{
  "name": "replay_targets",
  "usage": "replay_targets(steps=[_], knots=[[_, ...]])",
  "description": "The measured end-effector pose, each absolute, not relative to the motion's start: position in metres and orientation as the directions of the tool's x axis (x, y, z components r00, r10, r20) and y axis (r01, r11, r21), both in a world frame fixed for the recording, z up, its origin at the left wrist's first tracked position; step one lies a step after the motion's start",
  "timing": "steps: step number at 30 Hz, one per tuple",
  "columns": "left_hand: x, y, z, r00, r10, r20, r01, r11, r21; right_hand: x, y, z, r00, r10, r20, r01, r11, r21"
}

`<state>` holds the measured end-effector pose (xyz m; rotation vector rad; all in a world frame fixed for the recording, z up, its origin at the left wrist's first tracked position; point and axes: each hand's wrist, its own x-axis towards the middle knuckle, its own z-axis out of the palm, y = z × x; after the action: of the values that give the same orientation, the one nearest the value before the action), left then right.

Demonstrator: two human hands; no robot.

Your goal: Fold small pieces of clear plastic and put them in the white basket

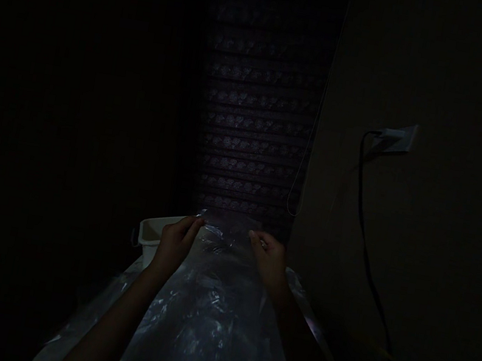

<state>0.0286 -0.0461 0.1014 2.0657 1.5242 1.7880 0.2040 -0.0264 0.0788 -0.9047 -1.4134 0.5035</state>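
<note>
Between my two hands a clear plastic sheet or bag (225, 236) is stretched; which of the two it is, I cannot tell. My left hand (179, 238) pinches its left edge between thumb and fingers, in front of a white plastic tub (147, 245). On the other side my right hand (268, 258) is closed on the right edge, thumb against the fingertips. Beneath my forearms lies more crinkled clear plastic (202, 328), spread over the surface and catching faint light.
The room is very dark. A patterned blind (254, 127) hangs straight ahead with a thin looped cord (294, 211) at its right. On the right wall, a plug sits in a socket (396, 138), and its black cable (365, 250) runs down.
</note>
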Motion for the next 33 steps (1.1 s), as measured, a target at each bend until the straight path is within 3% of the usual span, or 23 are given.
replay_targets(steps=[20,28,33], knots=[[0.029,-0.048,0.101,-0.149,0.617,0.773,0.669,-0.512,0.539,0.206,-0.031,0.08,0.215,0.671,0.71,0.34,0.63,-0.698],[0.028,-0.048,0.104,-0.142,0.658,0.74,0.627,-0.519,0.582,0.211,-0.033,0.085,0.081,0.814,0.575,0.066,0.571,-0.818],[0.028,-0.051,0.106,-0.058,0.727,0.684,0.551,-0.548,0.63,0.21,-0.037,0.089,0.158,0.771,0.617,0.094,0.61,-0.787]])
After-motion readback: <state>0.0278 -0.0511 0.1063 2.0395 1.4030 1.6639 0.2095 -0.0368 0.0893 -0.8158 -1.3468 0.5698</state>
